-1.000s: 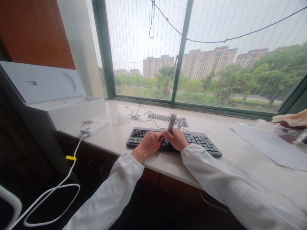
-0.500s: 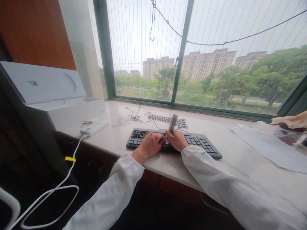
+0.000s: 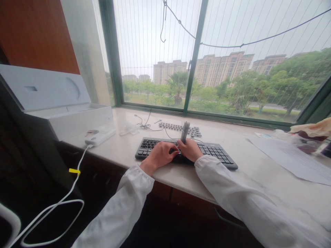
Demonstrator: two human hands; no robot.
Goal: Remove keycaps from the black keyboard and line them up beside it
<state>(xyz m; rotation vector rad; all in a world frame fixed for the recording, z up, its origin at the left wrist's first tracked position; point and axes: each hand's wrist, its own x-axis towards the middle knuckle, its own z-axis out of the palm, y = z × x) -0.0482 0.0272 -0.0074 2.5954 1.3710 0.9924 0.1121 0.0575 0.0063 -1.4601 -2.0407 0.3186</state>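
While right hand (image 3: 190, 150) grips grey tool (image 3: 184, 131), white box (image 3: 77, 119) sits open.

Middle keys of the keyboard (image 3: 212, 151) hidden under both hands. Lower end of the grey tool (image 3: 184, 132) buried inside the right hand (image 3: 190, 150). Letters on the keys too small to read. Loose keycaps (image 3: 178, 128) behind too tiny to tell apart. White cable (image 3: 51, 213) cut off at the bottom edge.
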